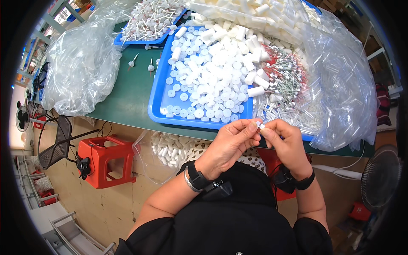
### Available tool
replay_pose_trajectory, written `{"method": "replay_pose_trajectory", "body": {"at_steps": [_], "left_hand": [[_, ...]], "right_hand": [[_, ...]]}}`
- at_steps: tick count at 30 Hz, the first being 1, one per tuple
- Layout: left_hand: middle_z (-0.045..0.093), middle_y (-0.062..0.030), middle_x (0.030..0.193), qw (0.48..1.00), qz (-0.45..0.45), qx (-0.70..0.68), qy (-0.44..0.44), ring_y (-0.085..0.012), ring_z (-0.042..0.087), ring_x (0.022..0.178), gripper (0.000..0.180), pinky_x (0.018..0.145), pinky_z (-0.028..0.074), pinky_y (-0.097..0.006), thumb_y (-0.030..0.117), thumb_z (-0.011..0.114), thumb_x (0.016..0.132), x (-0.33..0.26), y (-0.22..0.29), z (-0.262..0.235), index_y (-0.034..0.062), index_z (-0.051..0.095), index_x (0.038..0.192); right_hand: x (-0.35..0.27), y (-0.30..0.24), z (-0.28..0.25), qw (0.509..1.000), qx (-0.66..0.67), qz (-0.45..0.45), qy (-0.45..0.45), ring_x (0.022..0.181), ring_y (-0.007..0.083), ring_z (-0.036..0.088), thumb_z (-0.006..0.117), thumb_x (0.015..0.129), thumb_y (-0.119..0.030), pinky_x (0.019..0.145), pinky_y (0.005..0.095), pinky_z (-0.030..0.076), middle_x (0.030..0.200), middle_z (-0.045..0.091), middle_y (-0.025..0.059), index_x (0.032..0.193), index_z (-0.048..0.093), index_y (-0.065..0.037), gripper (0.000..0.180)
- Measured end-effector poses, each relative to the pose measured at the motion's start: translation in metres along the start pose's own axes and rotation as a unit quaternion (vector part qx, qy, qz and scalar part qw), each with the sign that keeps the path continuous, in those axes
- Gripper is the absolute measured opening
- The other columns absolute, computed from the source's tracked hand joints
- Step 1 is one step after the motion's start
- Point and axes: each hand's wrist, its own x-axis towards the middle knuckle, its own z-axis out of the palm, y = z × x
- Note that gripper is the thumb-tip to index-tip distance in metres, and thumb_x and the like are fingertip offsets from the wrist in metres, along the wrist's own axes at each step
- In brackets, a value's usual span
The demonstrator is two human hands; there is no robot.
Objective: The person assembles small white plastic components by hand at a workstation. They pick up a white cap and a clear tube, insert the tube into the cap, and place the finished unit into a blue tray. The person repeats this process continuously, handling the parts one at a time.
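Note:
My left hand point(233, 144) and my right hand point(287, 142) meet just in front of the blue tray point(155, 102). Both are closed, thumbs and forefingers pinching a small white piece point(260, 125) between them; its exact kind is too small to make out. Beyond my fingers, the tray holds many translucent white discs point(212, 91) and white foam-like cylinders point(255, 91). To the right lies a heap of thin wired parts point(285, 74) with red and pale leads and white ends. Short clear tubes point(293, 117) are piled nearest my right hand.
A second blue tray point(163, 40) with stemmed white parts stands at the far left. Clear plastic bags point(80, 72) point(340, 89) flank the green table point(114, 102). Below are a red stool point(106, 159), a bag of white cylinders point(168, 148) and a fan point(381, 177).

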Motion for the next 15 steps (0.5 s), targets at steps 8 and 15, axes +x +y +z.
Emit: {"method": "replay_pose_trajectory", "body": {"at_steps": [8, 15], "left_hand": [[0.068, -0.0033, 0.095, 0.999, -0.016, 0.016, 0.028, -0.0092, 0.065, 0.082, 0.028, 0.077, 0.056, -0.023, 0.015, 0.062, 0.100, 0.0012, 0.0021, 0.0012, -0.0023, 0.064, 0.122], [0.068, -0.0025, 0.095, 0.998, 0.011, 0.044, 0.037, -0.0086, 0.064, 0.081, 0.029, 0.075, 0.056, -0.022, 0.018, 0.064, 0.099, -0.0006, 0.0057, 0.0016, -0.0016, 0.064, 0.121]], "right_hand": [[0.0038, -0.0027, 0.0067, 0.935, -0.267, -0.226, 0.056, 0.056, 0.0288, 0.058, 0.068, 0.088, -0.005, 0.056, 0.0387, 0.042, 0.067, 0.062, 0.0101, 0.087, 0.066, -0.003, 0.003], [0.0055, -0.0004, 0.0004, 0.988, -0.123, -0.094, -0.011, 0.064, 0.0227, 0.064, 0.063, 0.095, -0.008, 0.062, 0.0346, 0.048, 0.075, 0.068, 0.0099, 0.096, 0.068, 0.000, 0.010]]}}
